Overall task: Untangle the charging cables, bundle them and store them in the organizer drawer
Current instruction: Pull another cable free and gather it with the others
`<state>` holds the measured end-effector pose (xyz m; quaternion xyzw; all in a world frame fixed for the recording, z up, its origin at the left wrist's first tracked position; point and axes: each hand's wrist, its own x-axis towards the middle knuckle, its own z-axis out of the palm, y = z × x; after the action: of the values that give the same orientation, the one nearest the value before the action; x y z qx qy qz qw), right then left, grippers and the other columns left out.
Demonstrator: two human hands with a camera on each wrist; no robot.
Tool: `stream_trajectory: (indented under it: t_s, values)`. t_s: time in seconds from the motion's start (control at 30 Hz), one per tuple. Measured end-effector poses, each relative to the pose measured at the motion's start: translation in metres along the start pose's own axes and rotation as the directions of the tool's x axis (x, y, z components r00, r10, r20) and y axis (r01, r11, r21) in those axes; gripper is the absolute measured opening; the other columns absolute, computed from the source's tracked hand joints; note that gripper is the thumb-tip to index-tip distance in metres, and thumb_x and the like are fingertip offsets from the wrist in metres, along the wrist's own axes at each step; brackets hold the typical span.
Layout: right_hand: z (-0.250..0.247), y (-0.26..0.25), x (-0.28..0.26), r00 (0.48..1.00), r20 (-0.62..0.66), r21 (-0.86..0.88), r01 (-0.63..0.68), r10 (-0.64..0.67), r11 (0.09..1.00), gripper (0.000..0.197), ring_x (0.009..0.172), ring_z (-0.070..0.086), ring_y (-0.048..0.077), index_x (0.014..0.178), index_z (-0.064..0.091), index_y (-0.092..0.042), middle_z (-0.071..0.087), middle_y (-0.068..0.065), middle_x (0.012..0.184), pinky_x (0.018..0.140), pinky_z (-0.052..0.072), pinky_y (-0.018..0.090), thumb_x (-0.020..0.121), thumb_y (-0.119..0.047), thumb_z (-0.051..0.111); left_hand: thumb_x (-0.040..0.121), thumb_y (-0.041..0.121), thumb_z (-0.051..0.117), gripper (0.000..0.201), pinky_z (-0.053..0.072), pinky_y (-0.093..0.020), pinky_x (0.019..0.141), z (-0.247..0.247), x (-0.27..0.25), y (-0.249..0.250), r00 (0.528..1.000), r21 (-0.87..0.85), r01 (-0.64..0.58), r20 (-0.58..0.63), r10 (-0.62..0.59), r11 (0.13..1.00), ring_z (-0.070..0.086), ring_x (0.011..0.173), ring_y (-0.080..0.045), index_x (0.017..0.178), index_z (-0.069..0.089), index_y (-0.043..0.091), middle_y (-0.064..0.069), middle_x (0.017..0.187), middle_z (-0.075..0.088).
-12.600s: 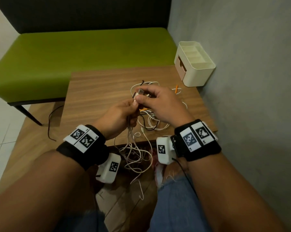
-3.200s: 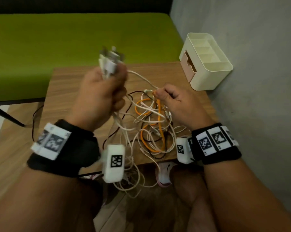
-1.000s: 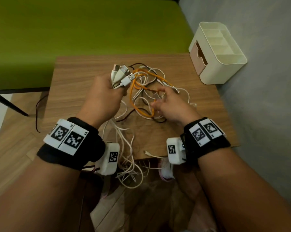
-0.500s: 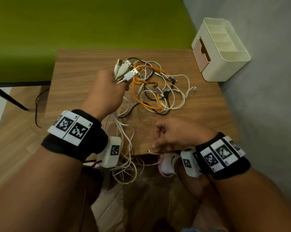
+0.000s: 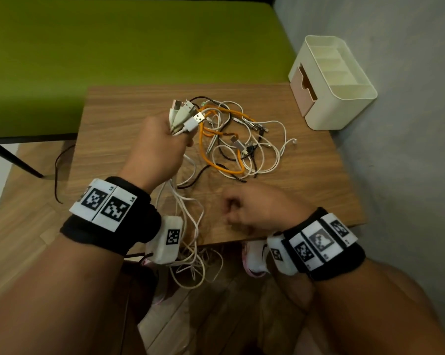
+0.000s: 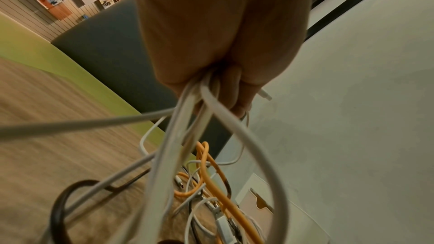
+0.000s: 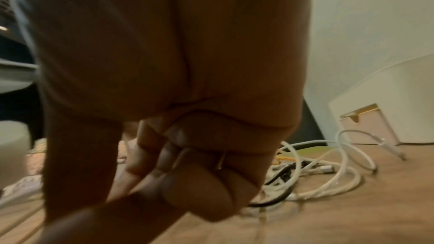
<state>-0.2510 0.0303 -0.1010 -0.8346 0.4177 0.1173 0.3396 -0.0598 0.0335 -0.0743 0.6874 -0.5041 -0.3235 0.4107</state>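
Left hand (image 5: 158, 147) up over the middle of the desk (image 5: 119, 129), fingers curled tight around a bunch of white cables (image 5: 188, 216). USB plugs (image 5: 187, 112) sticking out of the top of the fist, pointing far and to the right. White cords dropping from under the fist, running back over the near edge of the desk and hanging in loops below it. From the left wrist view, cords fanning out of the closed fist toward the pile.

Right hand (image 5: 257, 210) low near the near edge of the desk, fingers curled in, thumb and finger pressed together. Blurry there; cannot tell for sure if a thin cord sits in the pinch.

Tangled pile (image 5: 238, 147) lying on the desk just right of the left hand: an orange cable (image 5: 206, 149), white ones, a black one (image 5: 190, 181), all looped over each other.

Cream organizer (image 5: 344, 98) at the far right corner of the desk, by the grey wall. Drawer (image 5: 303, 92) shut, facing left. Green bench (image 5: 139, 39) beyond the desk.
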Motion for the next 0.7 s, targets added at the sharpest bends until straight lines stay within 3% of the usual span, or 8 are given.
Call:
stream_trajectory:
  t_s: [0.07,0.17,0.23,0.33,0.43,0.53,0.6,0.7]
  values:
    - [-0.004,0.005,0.000,0.988,-0.151,0.141,-0.003,0.025,0.990,0.024,0.087,0.059,0.004,0.111,0.064,-0.025,0.062,-0.013,0.096,0.072,0.047,0.021,0.089,-0.029,0.070,0.094,0.016,0.059,0.021,0.039,-0.032,0.051,0.001,-0.001,-0.001,1.000,-0.051,0.028,0.014,-0.028,0.998,0.041,0.040,-0.004,0.074,0.060,0.022,0.011,0.054,0.057]
    - [-0.002,0.008,0.005,0.899,-0.437,0.226,0.073,0.035,0.971,0.027,0.096,0.056,0.006,0.114,0.061,-0.024,0.056,-0.014,0.105,0.084,0.049,0.025,0.089,-0.030,0.069,0.093,0.016,0.058,0.021,0.035,-0.033,0.049,0.001,-0.001,-0.001,0.998,-0.120,0.046,0.044,-0.041,0.992,0.037,0.041,-0.009,0.073,0.059,0.020,0.013,0.047,0.054]
    - [-0.002,0.010,0.008,0.817,-0.576,0.219,0.120,0.030,0.968,0.018,0.090,0.054,0.004,0.105,0.062,-0.022,0.053,-0.014,0.099,0.080,0.049,0.024,0.090,-0.028,0.069,0.094,0.017,0.059,0.019,0.034,-0.032,0.048,0.003,-0.002,-0.001,0.996,-0.134,0.061,0.070,-0.052,0.989,0.037,0.043,-0.012,0.075,0.060,0.017,0.011,0.050,0.056]
    - [-0.006,0.008,0.010,0.695,-0.719,0.248,0.239,0.013,0.939,0.010,0.079,0.051,-0.002,0.095,0.063,-0.017,0.051,-0.015,0.089,0.070,0.044,0.013,0.089,-0.021,0.070,0.094,0.014,0.059,0.016,0.028,-0.025,0.045,0.007,-0.004,0.001,0.984,-0.216,0.117,0.159,-0.084,0.969,0.034,0.043,-0.012,0.079,0.061,0.011,0.007,0.054,0.056]
    - [-0.015,0.002,0.010,0.594,-0.803,0.254,0.408,-0.044,0.877,0.025,0.089,0.054,0.002,0.112,0.064,-0.016,0.052,-0.011,0.106,0.073,0.043,0.011,0.088,-0.014,0.070,0.096,0.010,0.056,0.020,0.022,-0.020,0.041,0.008,-0.008,0.005,0.957,-0.280,0.132,0.287,-0.048,0.951,0.028,0.042,-0.008,0.076,0.055,0.012,0.003,0.056,0.051]
    - [-0.022,-0.005,0.012,0.600,-0.785,0.217,0.502,-0.156,0.837,0.042,0.108,0.052,0.002,0.130,0.059,-0.015,0.051,-0.003,0.127,0.086,0.044,0.013,0.089,-0.009,0.066,0.096,0.009,0.056,0.022,0.022,-0.018,0.040,0.003,-0.013,0.008,0.931,-0.295,0.108,0.365,0.007,0.949,0.029,0.043,-0.008,0.075,0.054,0.014,-0.001,0.059,0.049]
    - [-0.026,-0.008,0.016,0.609,-0.770,0.199,0.513,-0.190,0.835,0.033,0.104,0.052,-0.002,0.126,0.062,-0.012,0.058,0.000,0.120,0.087,0.044,0.014,0.092,-0.011,0.063,0.096,0.009,0.056,0.017,0.019,-0.020,0.041,-0.004,-0.013,0.008,0.929,-0.286,0.095,0.371,0.019,0.953,0.028,0.044,-0.009,0.080,0.056,0.009,0.000,0.058,0.049]
    - [-0.031,-0.008,0.020,0.644,-0.746,0.212,0.474,-0.172,0.855,0.016,0.088,0.051,-0.003,0.106,0.068,-0.010,0.061,-0.006,0.096,0.077,0.036,0.007,0.095,-0.019,0.060,0.096,0.009,0.056,0.013,0.015,-0.026,0.044,-0.015,-0.014,0.005,0.945,-0.271,0.078,0.326,0.015,0.959,0.026,0.046,-0.012,0.087,0.061,0.001,0.003,0.055,0.049]
